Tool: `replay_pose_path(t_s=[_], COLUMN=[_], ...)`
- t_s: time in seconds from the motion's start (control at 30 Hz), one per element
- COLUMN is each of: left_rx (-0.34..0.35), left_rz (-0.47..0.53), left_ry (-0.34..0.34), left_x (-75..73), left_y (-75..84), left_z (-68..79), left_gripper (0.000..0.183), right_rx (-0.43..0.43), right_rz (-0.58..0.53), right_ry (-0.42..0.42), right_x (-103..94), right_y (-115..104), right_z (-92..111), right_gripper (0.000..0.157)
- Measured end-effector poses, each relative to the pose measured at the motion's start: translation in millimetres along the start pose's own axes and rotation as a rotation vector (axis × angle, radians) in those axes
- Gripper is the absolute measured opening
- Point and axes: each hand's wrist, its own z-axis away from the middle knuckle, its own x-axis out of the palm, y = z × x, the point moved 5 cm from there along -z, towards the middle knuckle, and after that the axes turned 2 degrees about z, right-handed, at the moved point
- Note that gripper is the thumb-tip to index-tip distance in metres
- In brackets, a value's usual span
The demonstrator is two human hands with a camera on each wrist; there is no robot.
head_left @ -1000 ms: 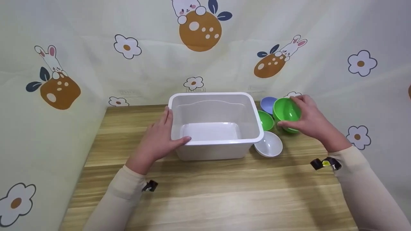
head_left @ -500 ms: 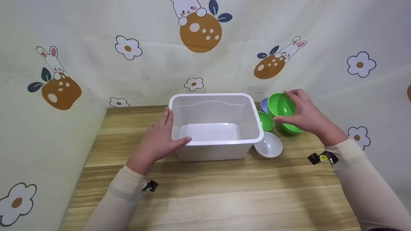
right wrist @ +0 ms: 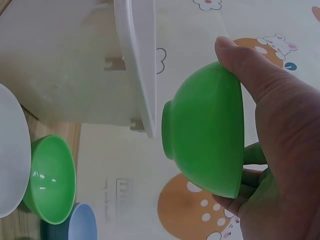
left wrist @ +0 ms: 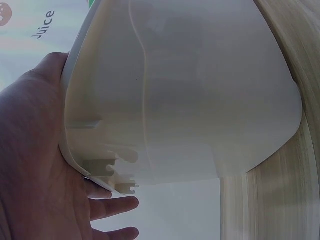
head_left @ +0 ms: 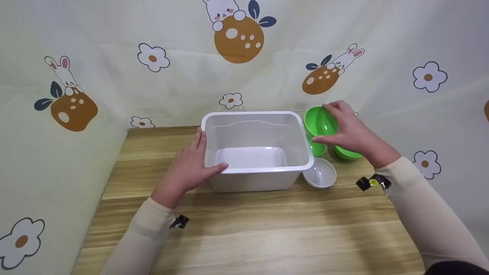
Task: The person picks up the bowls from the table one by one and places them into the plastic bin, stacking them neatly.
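My right hand (head_left: 347, 128) pinches a green bowl (head_left: 317, 119) by its rim, thumb on the near side and fingers on the far side. The right wrist view shows this raised green bowl (right wrist: 205, 130) tipped on its side, its foot towards the white plastic tub (right wrist: 100, 60). In the head view, it hangs beside the right rim of the tub (head_left: 252, 179), over another green bowl (head_left: 319, 149). My left hand (head_left: 187, 164) rests on the tub's front left corner, fingers straight along the left side, thumb at the front rim. The left wrist view shows this hand (left wrist: 45, 150) against the tub's outer wall.
A white bowl (head_left: 320, 173) stands by the tub's front right corner. Another green bowl (head_left: 348, 152) lies under my right wrist. A blue bowl (right wrist: 84, 222) shows behind the green one (right wrist: 52, 180) in the right wrist view. A printed curtain (head_left: 183, 88) closes off the back.
My right hand has lifted the green bowl and moved it left, to the tub's right rim. A green bowl beneath it came into fuller view. The left hand and tub stayed put.
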Motion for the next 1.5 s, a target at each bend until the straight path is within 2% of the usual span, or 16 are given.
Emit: replay_pose_path(t_s=[0.5, 0.73, 1.27, 1.5], left_rx=[-0.003, -0.007, -0.032, -0.014], left_rz=[0.0, 0.009, 0.021, 0.008], left_ry=[0.01, 0.0, -0.015, -0.004], left_x=[-0.4, 0.5, -0.4, 0.1], left_y=[-2.5, -2.4, -0.1, 0.5], left_z=[-0.1, -0.5, 0.7, 0.2], left_gripper=[0.135, 0.137, 0.138, 0.135], right_rx=[-0.122, -0.125, -0.223, -0.248], right_rz=[0.068, 0.059, 0.052, 0.066], right_ry=[-0.041, -0.082, -0.159, -0.202], right_x=[12.1, 16.3, 37.3, 45.8], right_y=[-30.8, -42.3, -69.9, -81.6], right_z=[-25.2, -37.2, -61.6, -71.8], right_gripper=[0.119, 0.126, 0.122, 0.122])
